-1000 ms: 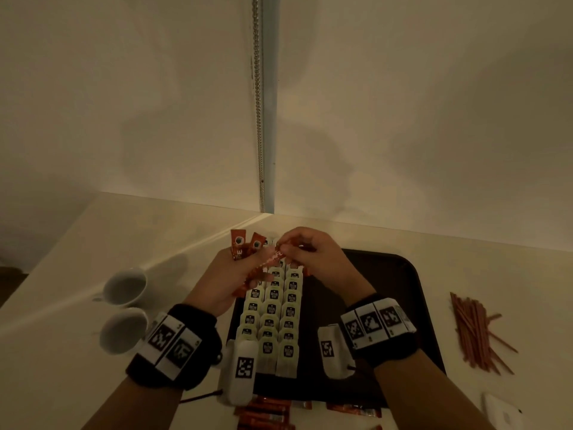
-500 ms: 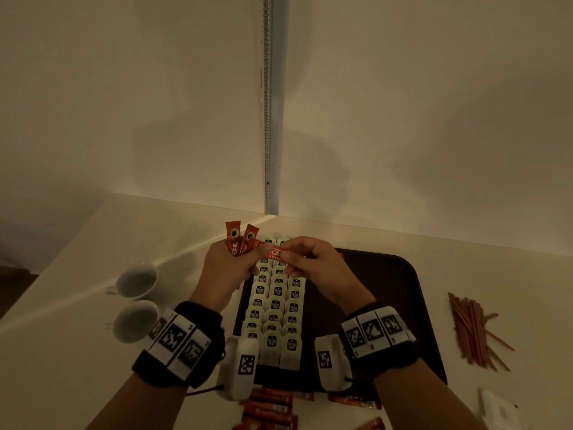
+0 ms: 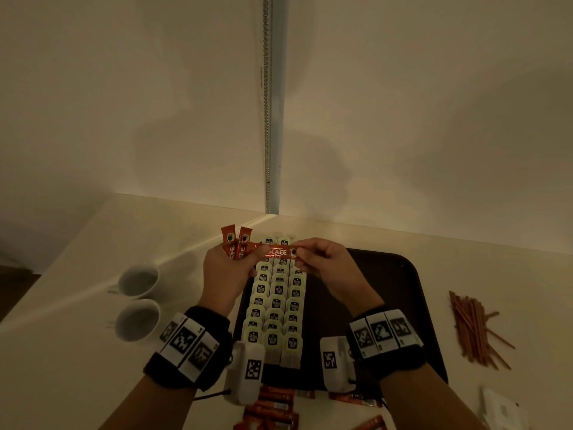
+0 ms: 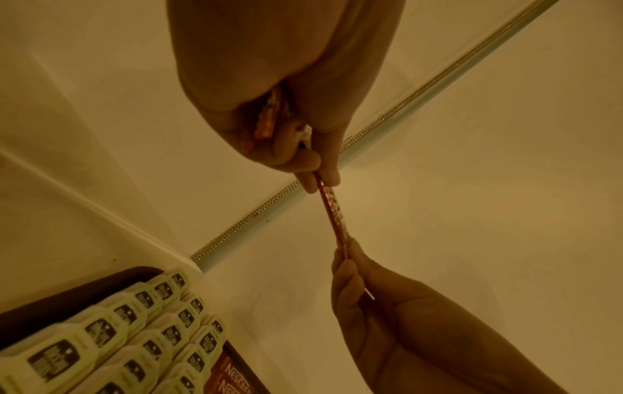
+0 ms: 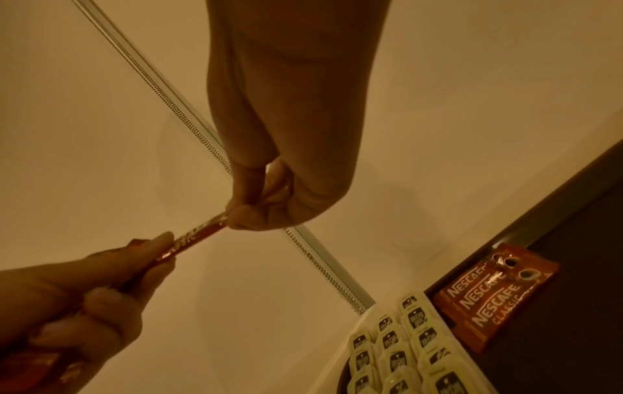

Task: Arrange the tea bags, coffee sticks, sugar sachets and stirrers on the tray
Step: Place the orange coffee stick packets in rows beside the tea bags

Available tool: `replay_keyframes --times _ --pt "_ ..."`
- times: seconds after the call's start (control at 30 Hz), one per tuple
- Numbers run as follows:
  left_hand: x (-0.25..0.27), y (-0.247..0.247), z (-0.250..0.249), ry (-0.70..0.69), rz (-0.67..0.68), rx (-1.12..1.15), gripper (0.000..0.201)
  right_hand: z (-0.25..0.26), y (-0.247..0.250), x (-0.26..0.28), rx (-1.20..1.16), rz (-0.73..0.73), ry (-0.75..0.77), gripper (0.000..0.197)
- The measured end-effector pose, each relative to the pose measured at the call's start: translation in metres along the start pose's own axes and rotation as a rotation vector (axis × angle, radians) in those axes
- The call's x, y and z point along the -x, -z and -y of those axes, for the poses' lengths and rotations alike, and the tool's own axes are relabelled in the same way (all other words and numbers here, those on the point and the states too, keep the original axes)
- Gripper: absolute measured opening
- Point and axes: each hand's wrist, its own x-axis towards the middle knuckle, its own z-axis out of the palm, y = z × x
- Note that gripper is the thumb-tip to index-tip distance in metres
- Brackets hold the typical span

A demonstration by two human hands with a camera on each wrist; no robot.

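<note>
A dark tray (image 3: 412, 293) lies on the table with three rows of pale tea bags (image 3: 276, 305) along its left side. My left hand (image 3: 228, 268) grips a bunch of red coffee sticks (image 3: 236, 243) that stand up from its fist. One coffee stick (image 3: 277, 252) is stretched sideways above the far tea bags; my left fingers hold its left end and my right hand (image 3: 313, 259) pinches its right end. In the wrist views the same stick (image 4: 332, 210) (image 5: 199, 237) spans between both hands. Three coffee sticks (image 5: 495, 296) lie flat on the tray beside the tea bags.
Two white cups (image 3: 138, 301) stand left of the tray. A heap of brown stirrers (image 3: 471, 327) lies right of it. More coffee sticks (image 3: 273, 408) lie on the table near me, and white sachets (image 3: 499, 408) at the lower right. Walls meet close behind.
Both hands rose slightly and drew apart. The stick between them has been pulled out of the left hand's bunch and now lies stretched sideways with its label showing.
</note>
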Motion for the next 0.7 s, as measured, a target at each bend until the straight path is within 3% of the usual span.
replay_keyframes --times 0.1,0.27,0.4,0.53,0.7 --pt "-0.001 0.003 0.0 0.059 0.075 0.036 0.014 0.0 0.016 -0.004 0.032 -0.016 -0.006 0.017" --pt "-0.005 0.016 0.012 0.257 0.086 0.093 0.026 -0.014 0.067 -0.02 0.166 -0.205 -0.014 0.012" --pt "-0.007 0.025 0.027 0.396 0.104 0.169 0.018 -0.047 0.102 -0.036 0.401 -0.3 -0.068 0.015" --pt "-0.007 0.031 0.04 0.499 0.112 0.204 0.012 -0.079 0.121 -0.043 0.66 -0.288 -0.162 0.019" --pt "-0.006 0.035 0.049 0.532 0.107 0.214 0.01 -0.1 0.124 -0.051 0.712 -0.29 -0.268 0.022"
